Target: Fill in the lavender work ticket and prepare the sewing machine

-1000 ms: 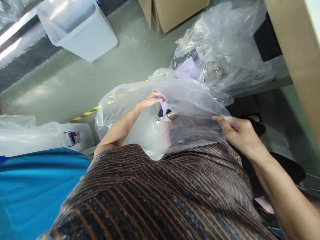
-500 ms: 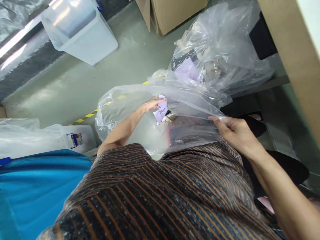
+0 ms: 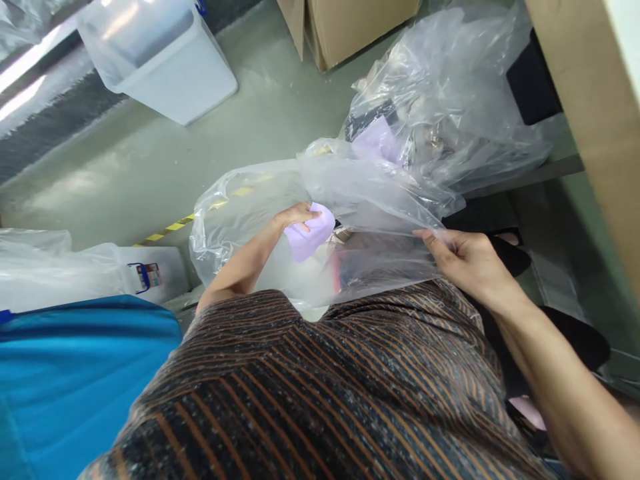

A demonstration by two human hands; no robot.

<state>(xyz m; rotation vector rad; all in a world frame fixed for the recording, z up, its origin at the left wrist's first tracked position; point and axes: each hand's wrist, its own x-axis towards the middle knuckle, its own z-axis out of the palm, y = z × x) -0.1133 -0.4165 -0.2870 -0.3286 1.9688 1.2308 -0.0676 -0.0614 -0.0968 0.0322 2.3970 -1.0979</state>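
Note:
A large clear plastic bag (image 3: 250,193) lies across in front of me with its mouth spread. My left hand (image 3: 299,217) reaches inside it, its fingers closed on a pale purple sheet of paper (image 3: 313,235) that bends over. At the right, my right hand (image 3: 457,257) pinches the bag's edge between thumb and fingers and holds it taut. Beneath and beside the paper sit beige and black items (image 3: 343,235), too covered to name. A reddish-edged dark thing (image 3: 337,270) shows blurred through the plastic.
Another clear bag (image 3: 445,100) with mixed items and a purple sheet (image 3: 379,139) lies beyond. A white plastic bin (image 3: 175,83) and a cardboard box (image 3: 360,30) stand on the floor. Blue fabric (image 3: 90,380) fills the lower left. A cardboard edge (image 3: 585,100) borders the right.
The purple paper, folded with writing showing before, now opens out broader with its plain side up. My left hand has shifted slightly down and left; my right hand still grips the bag.

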